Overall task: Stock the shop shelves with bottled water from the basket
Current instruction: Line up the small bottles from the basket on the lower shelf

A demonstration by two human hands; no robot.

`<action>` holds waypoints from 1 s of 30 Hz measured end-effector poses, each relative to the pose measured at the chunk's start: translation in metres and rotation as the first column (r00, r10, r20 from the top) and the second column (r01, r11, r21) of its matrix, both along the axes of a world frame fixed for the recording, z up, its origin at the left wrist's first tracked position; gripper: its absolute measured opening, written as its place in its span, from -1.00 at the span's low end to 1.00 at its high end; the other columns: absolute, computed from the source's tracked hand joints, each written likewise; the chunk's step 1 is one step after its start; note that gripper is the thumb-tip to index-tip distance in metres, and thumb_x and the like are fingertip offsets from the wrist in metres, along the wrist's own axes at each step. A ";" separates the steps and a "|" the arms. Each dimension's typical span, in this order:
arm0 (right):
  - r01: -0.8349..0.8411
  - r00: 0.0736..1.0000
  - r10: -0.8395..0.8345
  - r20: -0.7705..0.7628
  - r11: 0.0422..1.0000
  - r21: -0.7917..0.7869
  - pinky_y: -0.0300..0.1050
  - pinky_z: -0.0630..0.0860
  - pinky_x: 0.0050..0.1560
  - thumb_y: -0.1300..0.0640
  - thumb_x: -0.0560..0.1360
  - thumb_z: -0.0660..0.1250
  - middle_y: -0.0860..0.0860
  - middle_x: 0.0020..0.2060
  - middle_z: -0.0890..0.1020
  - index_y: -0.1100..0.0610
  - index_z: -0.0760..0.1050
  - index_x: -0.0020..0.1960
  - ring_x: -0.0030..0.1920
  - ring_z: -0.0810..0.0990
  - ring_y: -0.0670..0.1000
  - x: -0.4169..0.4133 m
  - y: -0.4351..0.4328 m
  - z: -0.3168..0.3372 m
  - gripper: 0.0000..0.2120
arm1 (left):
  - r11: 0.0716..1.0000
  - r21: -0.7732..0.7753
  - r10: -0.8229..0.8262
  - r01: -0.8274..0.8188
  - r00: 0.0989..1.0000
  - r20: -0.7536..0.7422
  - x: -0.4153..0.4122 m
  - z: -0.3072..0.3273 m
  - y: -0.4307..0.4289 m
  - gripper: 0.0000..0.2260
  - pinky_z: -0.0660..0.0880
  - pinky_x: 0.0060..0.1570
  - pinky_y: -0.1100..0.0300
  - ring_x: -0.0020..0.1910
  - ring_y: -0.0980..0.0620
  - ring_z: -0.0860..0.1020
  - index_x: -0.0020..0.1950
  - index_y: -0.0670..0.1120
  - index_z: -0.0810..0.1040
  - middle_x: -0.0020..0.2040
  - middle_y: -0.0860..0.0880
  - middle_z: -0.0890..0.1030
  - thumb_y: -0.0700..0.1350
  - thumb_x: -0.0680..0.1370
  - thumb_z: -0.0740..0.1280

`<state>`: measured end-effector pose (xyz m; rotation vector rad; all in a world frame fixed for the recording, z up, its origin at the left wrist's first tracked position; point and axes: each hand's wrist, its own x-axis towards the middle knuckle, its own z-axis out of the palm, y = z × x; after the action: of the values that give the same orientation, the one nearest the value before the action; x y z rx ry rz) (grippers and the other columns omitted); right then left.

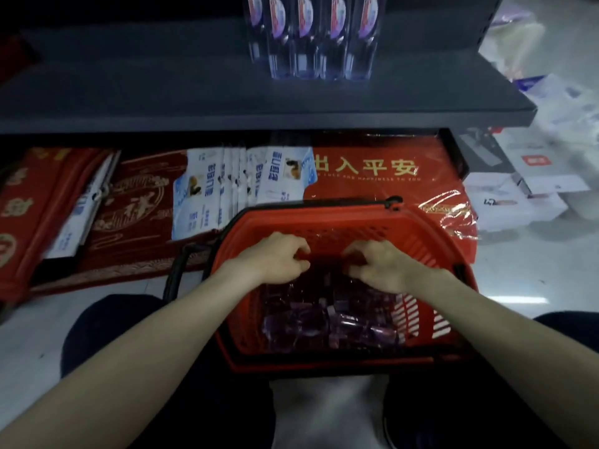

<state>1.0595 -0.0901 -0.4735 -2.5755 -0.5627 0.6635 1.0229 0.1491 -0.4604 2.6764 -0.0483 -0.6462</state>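
Here your left hand (275, 259) and right hand (381, 265) are both down inside the red basket (311, 210), close together but not touching. The fingers of each curl downward toward the load. The basket is too dark there for me to tell whether either hand has closed on a bottle or is only resting on top.

The bottled water in the basket (327, 315) lies in a jumble just under and nearer to you than your hands, clear plastic with purple labels. The basket's black handle (176, 270) hangs folded down outside your left wrist.

Beyond your hands and higher up runs the dark shelf (162, 92), with a row of upright bottles (311, 37) standing on it. Under that shelf, just past your fingertips, lies a red mat (372, 166), with white packets (233, 179) beside it, beyond your left hand.
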 end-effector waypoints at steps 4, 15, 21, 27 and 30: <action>-0.030 0.986 0.002 -0.166 0.986 -0.166 -0.18 0.48 0.07 -0.07 0.57 0.40 -0.04 0.04 0.66 -0.05 0.63 0.26 0.06 0.61 -0.02 0.003 -0.009 -0.016 -0.72 | 0.962 0.123 -0.197 0.244 0.931 -0.308 0.006 -0.009 -0.013 -0.51 0.45 0.40 0.02 0.42 -0.07 0.49 0.52 0.09 0.47 0.48 -0.02 0.50 0.19 0.61 0.36; -0.153 0.936 -0.023 -0.351 0.872 -0.466 -0.10 0.62 -0.06 0.03 0.34 0.51 0.07 0.00 0.72 0.09 0.66 0.19 -0.02 0.69 0.09 0.002 -0.038 -0.110 -0.58 | 0.934 0.221 -0.184 0.279 0.910 -0.371 0.015 -0.107 -0.047 -0.64 0.58 0.03 0.07 0.20 -0.17 0.63 0.38 -0.12 0.57 0.30 -0.17 0.61 -0.11 0.58 0.37; -0.142 0.899 -0.078 -0.430 0.878 -0.456 -0.08 0.57 0.15 0.08 0.52 0.44 0.12 0.27 0.64 0.10 0.53 0.40 0.23 0.63 0.16 0.001 -0.041 -0.145 -0.53 | 0.964 0.193 -0.093 0.181 0.915 -0.392 0.004 -0.162 -0.028 -0.63 0.59 0.09 0.03 0.19 -0.18 0.61 0.33 -0.07 0.54 0.28 -0.14 0.59 -0.10 0.54 0.46; -0.169 0.900 -0.071 -0.430 0.853 -0.495 0.08 0.61 0.25 0.01 0.38 0.45 0.11 0.32 0.61 -0.04 0.39 0.51 0.25 0.63 0.18 0.006 -0.036 -0.171 -0.29 | 0.949 0.235 -0.134 0.209 0.945 -0.299 -0.002 -0.192 -0.039 -0.19 0.47 0.33 -0.11 0.45 -0.16 0.46 0.55 -0.03 0.34 0.44 -0.10 0.48 0.28 0.43 0.53; -0.275 0.892 0.012 -0.452 0.809 -0.520 0.05 0.55 0.33 0.04 0.47 0.52 0.10 0.45 0.51 0.00 0.31 0.58 0.38 0.54 0.17 0.008 -0.035 -0.180 -0.26 | 0.969 0.202 -0.079 0.142 0.953 -0.293 -0.007 -0.203 -0.047 -0.16 0.48 0.33 -0.12 0.42 -0.21 0.47 0.56 -0.09 0.25 0.44 -0.15 0.44 0.26 0.45 0.52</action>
<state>1.0671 -0.1252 -0.6536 -2.7784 -0.4622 1.6333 1.0163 0.1022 -0.6632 2.7756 -0.0524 -1.1273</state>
